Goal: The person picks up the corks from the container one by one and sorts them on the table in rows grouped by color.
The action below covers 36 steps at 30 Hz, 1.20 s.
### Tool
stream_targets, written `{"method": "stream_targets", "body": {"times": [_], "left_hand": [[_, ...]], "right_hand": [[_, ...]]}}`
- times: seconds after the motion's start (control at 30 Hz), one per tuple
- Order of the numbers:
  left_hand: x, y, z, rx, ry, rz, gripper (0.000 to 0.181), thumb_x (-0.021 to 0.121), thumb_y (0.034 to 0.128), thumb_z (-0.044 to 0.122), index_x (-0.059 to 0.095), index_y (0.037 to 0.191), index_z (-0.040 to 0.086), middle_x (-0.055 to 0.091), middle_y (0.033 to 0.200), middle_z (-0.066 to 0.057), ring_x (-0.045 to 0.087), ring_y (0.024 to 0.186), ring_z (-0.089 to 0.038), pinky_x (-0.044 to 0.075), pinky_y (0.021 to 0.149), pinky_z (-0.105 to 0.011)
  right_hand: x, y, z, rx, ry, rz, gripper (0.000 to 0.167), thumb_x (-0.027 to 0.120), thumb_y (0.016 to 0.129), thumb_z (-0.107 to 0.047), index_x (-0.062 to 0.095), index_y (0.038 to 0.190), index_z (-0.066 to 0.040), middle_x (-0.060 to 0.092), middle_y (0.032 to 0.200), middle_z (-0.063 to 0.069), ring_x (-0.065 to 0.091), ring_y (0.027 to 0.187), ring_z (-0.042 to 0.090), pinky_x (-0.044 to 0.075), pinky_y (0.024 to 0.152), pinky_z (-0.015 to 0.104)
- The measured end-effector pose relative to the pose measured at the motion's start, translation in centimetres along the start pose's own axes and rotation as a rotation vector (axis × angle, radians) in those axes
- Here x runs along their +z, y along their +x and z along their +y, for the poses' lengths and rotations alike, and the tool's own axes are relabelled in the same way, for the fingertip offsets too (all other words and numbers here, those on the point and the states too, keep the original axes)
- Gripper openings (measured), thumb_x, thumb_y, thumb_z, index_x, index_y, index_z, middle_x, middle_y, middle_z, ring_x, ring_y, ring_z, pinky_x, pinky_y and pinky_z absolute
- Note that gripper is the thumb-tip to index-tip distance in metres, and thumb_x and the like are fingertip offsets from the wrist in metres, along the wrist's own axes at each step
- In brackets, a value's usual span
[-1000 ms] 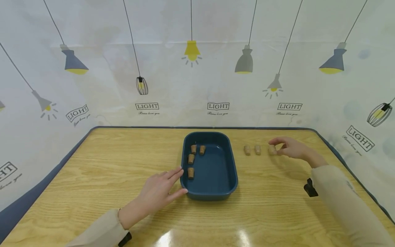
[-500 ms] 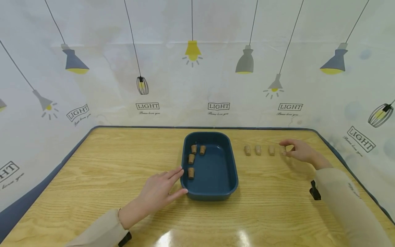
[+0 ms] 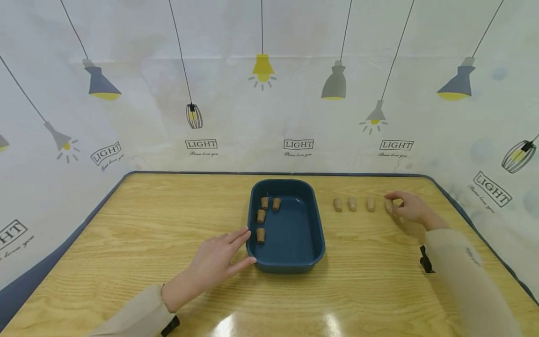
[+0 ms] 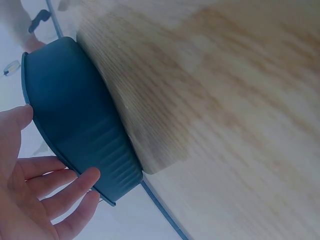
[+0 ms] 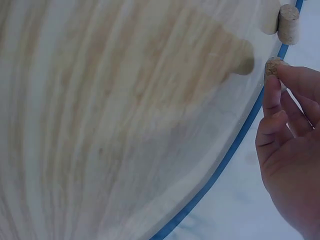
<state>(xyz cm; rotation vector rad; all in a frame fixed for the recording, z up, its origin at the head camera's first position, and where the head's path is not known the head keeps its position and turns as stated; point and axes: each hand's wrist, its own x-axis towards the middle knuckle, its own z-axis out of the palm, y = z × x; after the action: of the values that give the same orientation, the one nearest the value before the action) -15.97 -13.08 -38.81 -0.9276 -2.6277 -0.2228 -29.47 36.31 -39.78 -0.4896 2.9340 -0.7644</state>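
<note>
A dark blue tray (image 3: 288, 234) stands mid-table with several brown corks (image 3: 261, 236) upright along its left side and back. My left hand (image 3: 214, 260), fingers extended, touches the tray's left rim; in the left wrist view the hand (image 4: 45, 195) has thumb and fingers at the rim of the tray (image 4: 80, 110). To the tray's right, three paler corks (image 3: 370, 204) stand in a row. At the row's right end my right hand (image 3: 410, 207) pinches another cork (image 3: 388, 205). The right wrist view shows that cork (image 5: 273, 66) between thumb and fingertips of the hand (image 5: 295, 150).
The wooden table (image 3: 168, 210) ends at a dark blue edge against a pale wall covering (image 3: 236, 107) printed with lamps. Bare wood lies left of the tray and in front of the right-hand row.
My right hand has moved right, from the third cork in the row to a spot just beyond it, where a fourth cork now shows. The left hand and the tray have stayed put.
</note>
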Motion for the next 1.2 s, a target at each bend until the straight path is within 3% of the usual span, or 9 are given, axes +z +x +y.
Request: {"method": "stream_targets", "body": {"times": [0.5, 0.9, 1.2], "left_hand": [[0.0, 0.0, 0.0, 0.002, 0.003, 0.013, 0.059, 0.051, 0.0823, 0.053, 0.056, 0.12, 0.008, 0.052, 0.122, -0.006, 0.061, 0.074, -0.018, 0.043, 0.049, -0.025], [0.0, 0.0, 0.1, -0.002, 0.008, -0.001, 0.059, 0.051, 0.0826, 0.053, 0.055, 0.121, 0.008, 0.051, 0.123, -0.006, 0.061, 0.078, -0.019, 0.045, 0.051, -0.027], [0.1, 0.0, 0.0, 0.002, 0.002, 0.0, 0.06, 0.05, 0.0828, 0.053, 0.055, 0.121, 0.008, 0.052, 0.123, -0.006, 0.061, 0.074, -0.018, 0.042, 0.048, -0.025]], "right_hand": [[0.4, 0.1, -0.3, 0.038, 0.032, -0.002, 0.042, 0.052, 0.084, -0.003, 0.042, 0.123, 0.011, 0.038, 0.121, 0.033, 0.051, 0.086, 0.038, 0.042, 0.069, 0.046], [0.2, 0.3, 0.0, 0.061, 0.037, 0.002, 0.045, 0.052, 0.083, -0.004, 0.041, 0.124, 0.009, 0.038, 0.122, 0.032, 0.054, 0.076, 0.028, 0.04, 0.057, 0.033], [-0.8, 0.5, -1.5, -0.006, 0.045, 0.044, 0.044, 0.05, 0.087, -0.006, 0.038, 0.126, 0.009, 0.038, 0.122, 0.032, 0.054, 0.073, 0.028, 0.04, 0.055, 0.034]]}}
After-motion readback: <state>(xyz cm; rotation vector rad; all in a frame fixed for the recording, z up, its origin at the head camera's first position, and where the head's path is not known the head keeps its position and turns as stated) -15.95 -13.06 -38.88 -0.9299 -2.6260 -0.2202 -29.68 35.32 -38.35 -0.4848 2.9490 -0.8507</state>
